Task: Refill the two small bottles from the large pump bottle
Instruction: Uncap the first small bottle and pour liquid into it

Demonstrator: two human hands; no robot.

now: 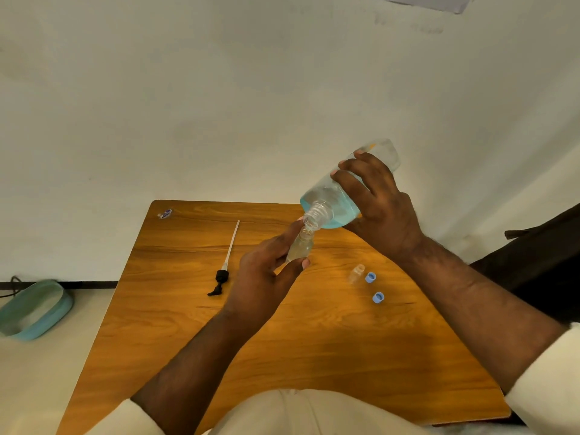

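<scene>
My right hand (378,202) grips the large clear bottle (332,204), tipped mouth-down to the left, with blue liquid pooled near its neck. Its open mouth sits right over the mouth of a small clear bottle (301,246), which my left hand (266,271) holds above the table. The second small bottle (357,273) lies uncapped on the wooden table (282,340) to the right. Two blue caps (370,277) (378,297) rest beside it. The black pump head with its long white tube (226,262) lies on the table at the left.
A small wrapper-like scrap (165,213) lies at the table's far left corner. A teal basin (34,309) sits on the floor at the left. A dark chair or bag (546,262) stands to the right of the table, by the wall.
</scene>
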